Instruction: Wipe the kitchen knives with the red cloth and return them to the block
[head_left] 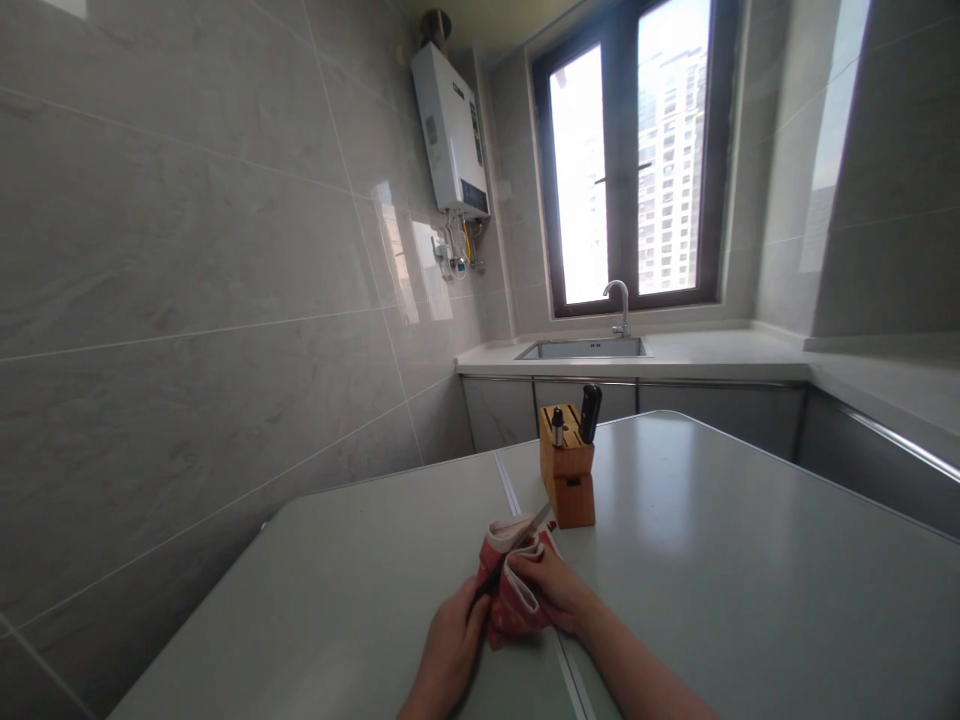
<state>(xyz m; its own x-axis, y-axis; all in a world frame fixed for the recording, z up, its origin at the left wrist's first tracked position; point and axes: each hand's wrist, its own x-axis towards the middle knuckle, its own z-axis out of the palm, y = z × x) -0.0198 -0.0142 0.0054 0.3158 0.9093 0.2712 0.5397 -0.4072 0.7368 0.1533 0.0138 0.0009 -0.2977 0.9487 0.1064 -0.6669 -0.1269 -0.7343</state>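
Note:
My left hand (454, 628) is closed around the dark handle of a knife (537, 519), whose blade points away and up to the right. In my right hand (551, 588) is a red cloth (516, 606) with a pale underside, its fingers pinching a fold beside the blade. More of the cloth bunches up on the far side of the knife. Just beyond stands a wooden knife block (568, 465), holding a black-handled knife (590, 413) and a smaller dark-handled tool (557, 427). Part of the knife is hidden by the cloth.
A pale table (360, 590) with a seam across it lies under my hands. Behind it runs a white counter (720, 346) with a sink (581, 348) and a faucet (619, 305). A tiled wall (187, 250) rises on the left, with a water heater (450, 135) near the window.

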